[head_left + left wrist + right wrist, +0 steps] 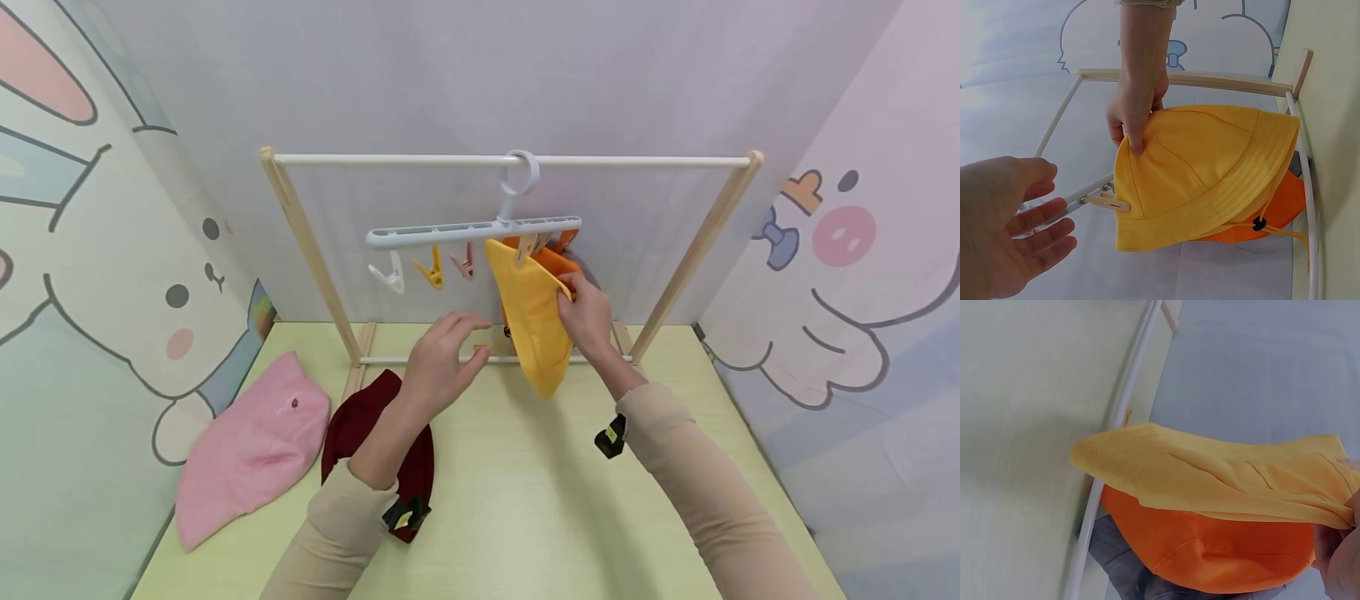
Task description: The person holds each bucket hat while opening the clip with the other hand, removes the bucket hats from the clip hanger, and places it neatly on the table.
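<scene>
A yellow bucket hat (528, 312) hangs sideways from a light blue clip hanger (442, 235). One beige clip (1109, 202) bites its edge in the left wrist view. My right hand (588, 315) pinches the hat's crown edge between thumb and fingers. To the left of the hat, my left hand (444, 360) is held in the air, fingers loosely spread and touching nothing. Behind the yellow hat hang an orange hat (1229, 559) and a grey one (1124, 559), both partly covered by it. A drawstring with a black toggle (1259, 223) dangles from the yellow brim.
White, yellow and pink clips (462, 262) hang free on the hanger's left half. The hanger hooks over the white rod (390, 160) of a wooden-sided rack. On the table's left lie a pink hat (255, 442) and a dark red hat (367, 425), the latter partly behind my left arm.
</scene>
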Motion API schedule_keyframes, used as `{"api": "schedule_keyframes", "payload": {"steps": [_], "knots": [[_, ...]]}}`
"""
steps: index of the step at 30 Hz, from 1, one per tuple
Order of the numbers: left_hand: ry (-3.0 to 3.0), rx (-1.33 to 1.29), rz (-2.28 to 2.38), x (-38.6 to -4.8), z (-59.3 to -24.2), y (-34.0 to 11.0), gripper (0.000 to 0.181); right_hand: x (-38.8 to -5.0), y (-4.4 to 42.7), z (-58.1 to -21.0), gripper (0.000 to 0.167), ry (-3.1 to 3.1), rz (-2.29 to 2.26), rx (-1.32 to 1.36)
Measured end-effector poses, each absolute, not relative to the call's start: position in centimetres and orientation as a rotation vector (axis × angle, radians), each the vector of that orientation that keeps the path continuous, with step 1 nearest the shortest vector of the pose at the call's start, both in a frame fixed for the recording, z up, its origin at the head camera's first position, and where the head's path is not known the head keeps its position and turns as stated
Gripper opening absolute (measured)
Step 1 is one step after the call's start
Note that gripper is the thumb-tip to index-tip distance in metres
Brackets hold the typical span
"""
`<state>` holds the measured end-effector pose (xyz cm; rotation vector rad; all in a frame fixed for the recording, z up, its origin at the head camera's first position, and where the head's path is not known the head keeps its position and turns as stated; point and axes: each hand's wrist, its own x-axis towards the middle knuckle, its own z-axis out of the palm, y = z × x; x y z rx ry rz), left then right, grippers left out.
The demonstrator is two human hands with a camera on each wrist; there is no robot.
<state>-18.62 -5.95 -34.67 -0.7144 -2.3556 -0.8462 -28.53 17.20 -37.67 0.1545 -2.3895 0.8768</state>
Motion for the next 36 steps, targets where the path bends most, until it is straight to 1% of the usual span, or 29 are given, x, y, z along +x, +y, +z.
{"api": "schedule_keyframes", "payload": {"steps": [10,20,28,36], "knots": [[-2.38,-0.657,-0.849,-18.8,-34.0,-5.3,0.024,-27.3,16.7,-37.8,0.013,-2.346,0.868,0.222],[-2.381,-0.692,-0.779,-19.4,-32.5,-3.5,0.025,-26.4,16.2,-38.1,0.013,-2.328,0.891,0.228],[-2.42,-0.578,-0.734,-20.5,-31.5,-2.1,0.025,-25.8,15.9,-38.3,0.013,-2.295,0.899,0.262],[-2.535,-0.502,-0.74,-21.6,-30.9,-1.0,0.03,-25.0,15.6,-38.4,0.013,-2.295,0.922,0.256]]}}
